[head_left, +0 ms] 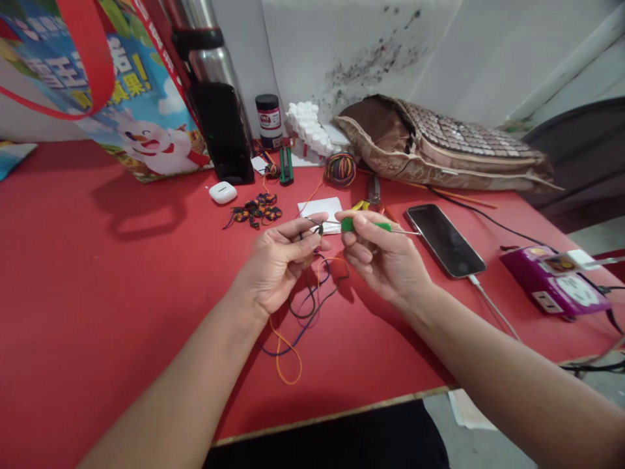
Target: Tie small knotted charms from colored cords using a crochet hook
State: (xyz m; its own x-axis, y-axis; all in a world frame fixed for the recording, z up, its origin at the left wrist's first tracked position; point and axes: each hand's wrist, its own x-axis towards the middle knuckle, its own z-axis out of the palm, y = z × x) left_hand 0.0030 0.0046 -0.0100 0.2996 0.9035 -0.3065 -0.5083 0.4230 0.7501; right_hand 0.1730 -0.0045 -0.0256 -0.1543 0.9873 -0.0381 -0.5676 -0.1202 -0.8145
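Nearest the camera, the left forearm (195, 365) and the right forearm (488, 352) are extended over a red tabletop (122, 326). The two hands are held near each other but apart. Between the thumb and fingers of the left hand (288, 254), a small knotted dark cord (319, 230) is pinched. In the right hand (383, 254), a green-handled tool (347, 225) is gripped, its thin metal shaft being pointed toward the left fingertips; whether the cord is touched by its tip cannot be told. Below and between the hands, an orange cord (301, 371) and a dark blue cord (295, 342) are spread in loose loops. Just beyond the fingertips, folded white paper (319, 207) is seen, with a multicoloured cord ball (340, 169) placed behind it. Beyond the left hand, a dark-and-orange knotted piece (256, 210) is laid near a white case (223, 193). To the right of the right hand, a phone (445, 241) is plugged into a white cable (493, 306).
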